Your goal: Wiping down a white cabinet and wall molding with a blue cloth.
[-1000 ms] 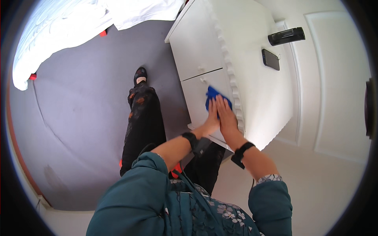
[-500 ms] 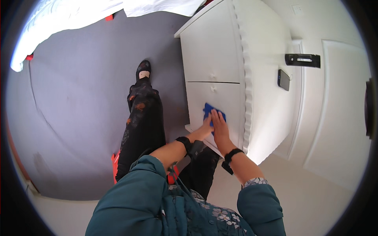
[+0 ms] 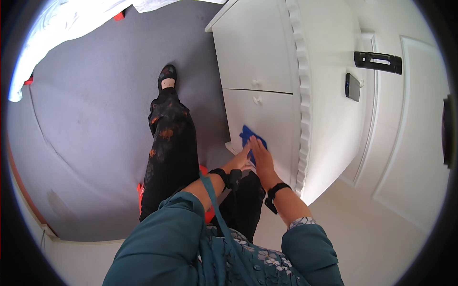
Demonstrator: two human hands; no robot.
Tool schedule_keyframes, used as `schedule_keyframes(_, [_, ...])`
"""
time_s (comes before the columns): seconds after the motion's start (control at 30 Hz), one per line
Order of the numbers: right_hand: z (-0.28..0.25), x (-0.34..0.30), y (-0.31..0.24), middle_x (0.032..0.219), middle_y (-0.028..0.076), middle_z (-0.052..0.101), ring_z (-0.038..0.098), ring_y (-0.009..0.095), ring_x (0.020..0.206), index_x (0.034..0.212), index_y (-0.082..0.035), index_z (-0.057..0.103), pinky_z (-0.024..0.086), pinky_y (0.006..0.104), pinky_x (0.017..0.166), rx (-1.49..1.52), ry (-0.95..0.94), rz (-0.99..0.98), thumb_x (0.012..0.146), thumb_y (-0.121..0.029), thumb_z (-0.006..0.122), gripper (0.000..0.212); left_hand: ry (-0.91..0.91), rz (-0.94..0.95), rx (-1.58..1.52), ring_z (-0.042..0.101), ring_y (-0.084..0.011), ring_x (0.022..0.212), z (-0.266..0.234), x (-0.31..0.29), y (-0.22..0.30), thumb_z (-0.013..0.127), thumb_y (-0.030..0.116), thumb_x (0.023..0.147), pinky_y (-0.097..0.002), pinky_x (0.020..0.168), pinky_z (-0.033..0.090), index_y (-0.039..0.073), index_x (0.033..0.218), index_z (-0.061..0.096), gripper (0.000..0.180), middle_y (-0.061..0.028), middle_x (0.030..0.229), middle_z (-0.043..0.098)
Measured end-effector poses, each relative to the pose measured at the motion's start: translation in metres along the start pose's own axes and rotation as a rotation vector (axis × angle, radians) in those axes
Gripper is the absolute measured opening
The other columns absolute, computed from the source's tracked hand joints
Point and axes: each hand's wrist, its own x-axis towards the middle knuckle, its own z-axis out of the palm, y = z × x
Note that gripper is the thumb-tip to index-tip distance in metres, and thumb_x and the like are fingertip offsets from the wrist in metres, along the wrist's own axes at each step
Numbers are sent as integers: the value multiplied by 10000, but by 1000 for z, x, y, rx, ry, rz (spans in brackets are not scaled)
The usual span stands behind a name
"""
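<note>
A blue cloth [image 3: 247, 134] is spread against the white cabinet door [image 3: 267, 117], below its small knob. My right hand [image 3: 262, 161] presses on the cloth with its fingers stretched out and flat. Beside it, my left hand [image 3: 239, 160] has its fingers closed at the cloth's lower left edge, with the fingertips partly hidden. Both wrists wear black bands with small dark devices on them.
The white cabinet [image 3: 329, 109] has a scalloped edge; a dark phone [image 3: 352, 87] and a black slotted object [image 3: 378, 62] are on its right side. My outstretched leg [image 3: 169, 143] crosses the grey floor [image 3: 95, 105]. A white cover [image 3: 57, 28] hangs at upper left.
Both hands and the blue cloth have shifted slightly left relative to the cabinet door. The whole view has tilted a little, with the cabinet appearing slightly higher.
</note>
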Motion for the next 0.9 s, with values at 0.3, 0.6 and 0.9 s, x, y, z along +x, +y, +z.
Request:
schedule_keyframes(0.3, [21,3,-32,1619,92,136,74,261,1500,1539,-34,180,32,399,1218,-10,-27,-115,949,-302,394,683,184,-23,-149,167,-272,1475,9,27,-31,334,803,864,-458,1168,194,174,1570,100,974,-100,1614,157])
schedule_keyframes(0.6, [-16,140,78,1620,103,117,47,304,1497,1547,-56,172,5,463,1196,44,63,179,989,-354,381,666,133,550,-154,162,-199,1476,14,54,138,299,665,972,-355,1186,161,169,1571,103,802,-57,1619,149])
schedule_keyframes(0.9, [-16,164,48,1624,106,105,57,304,1498,1553,-58,125,-9,450,1206,-46,29,21,989,-341,379,680,110,434,-255,127,-220,1487,-46,81,120,283,584,1011,-353,1186,164,204,1572,102,701,-29,1627,115])
